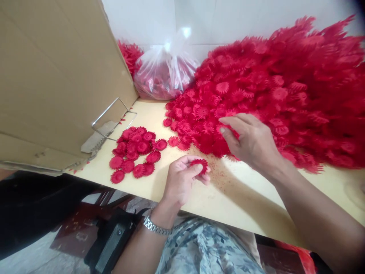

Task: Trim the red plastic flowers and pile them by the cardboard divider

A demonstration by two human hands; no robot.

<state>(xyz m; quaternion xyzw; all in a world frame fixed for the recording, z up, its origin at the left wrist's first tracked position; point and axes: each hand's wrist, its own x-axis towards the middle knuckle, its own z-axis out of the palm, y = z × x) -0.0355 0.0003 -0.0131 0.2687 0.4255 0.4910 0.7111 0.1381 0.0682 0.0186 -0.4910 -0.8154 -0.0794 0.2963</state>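
A white wall (228,19) with a vertical seam stands behind a pale yellow table (216,201); light whitens part of its top; grey floor (37,247) shows lower left.

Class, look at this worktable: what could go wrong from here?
The large red heap might slide if the right hand, close to it, disturbs it. Only a narrow gap parts it from the small pile, so they could mix. The pile's nearest pieces, near the table edge, may fall.

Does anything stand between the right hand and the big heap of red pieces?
Nothing visible does. The right hand is at the near edge of the heap; the left hand, holding a red disc, is off to the left.
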